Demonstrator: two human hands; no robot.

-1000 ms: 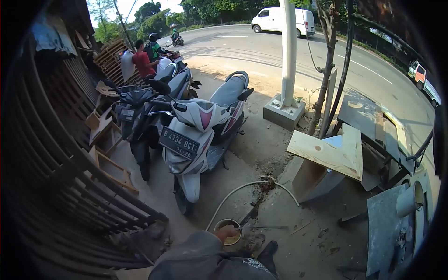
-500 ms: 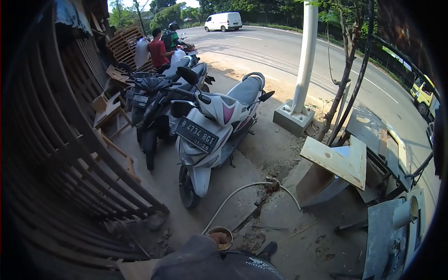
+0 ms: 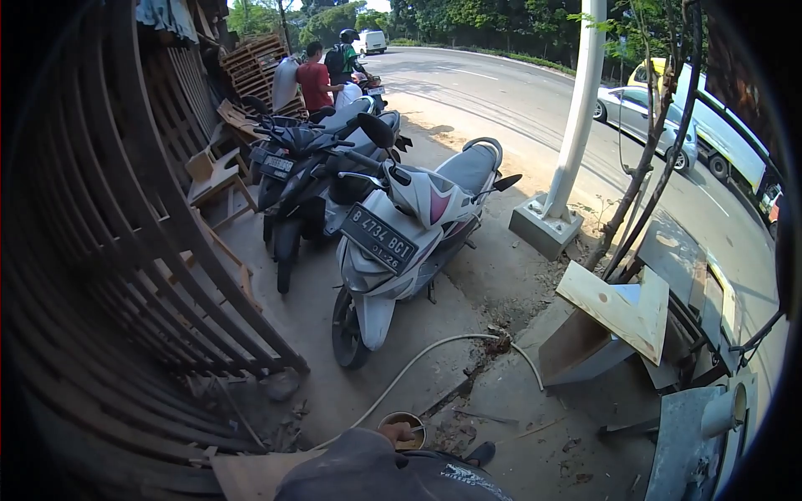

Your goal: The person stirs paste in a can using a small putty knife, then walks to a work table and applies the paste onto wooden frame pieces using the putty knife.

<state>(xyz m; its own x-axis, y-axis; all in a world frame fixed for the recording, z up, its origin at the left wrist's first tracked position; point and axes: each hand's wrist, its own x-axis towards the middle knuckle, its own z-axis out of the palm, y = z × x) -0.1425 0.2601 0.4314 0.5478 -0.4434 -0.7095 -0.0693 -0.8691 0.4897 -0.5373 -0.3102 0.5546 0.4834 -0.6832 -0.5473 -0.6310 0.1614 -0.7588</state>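
At the bottom centre, my left hand point(image 3: 396, 432) reaches out of a dark sleeve point(image 3: 338, 468). Its fingers are closed over the left rim of a small round bowl point(image 3: 423, 441) with tan stuff inside. A thin pale piece shows by the fingertips, too small to name. The sleeve hides part of the hand and the bowl's near side. My right hand does not show. One dark shoe point(image 3: 482, 453) is visible to the right of the bowl, beside my dark printed garment point(image 3: 459, 478).
A pale hose point(image 3: 415, 361) curves across the concrete ahead. Beyond it stand a white scooter point(image 3: 393, 259) and a dark motorbike point(image 3: 296, 200). Wooden slats point(image 3: 159, 217) rise at left; a wood-topped box point(image 3: 597, 326) and panels point(image 3: 685, 434) stand at right. Two people point(image 3: 322, 79) are near the road.
The view has swung left, so the scooters and box sit further right in the picture. My left hand stays at the bowl. A silver car and a truck have come in along the road.
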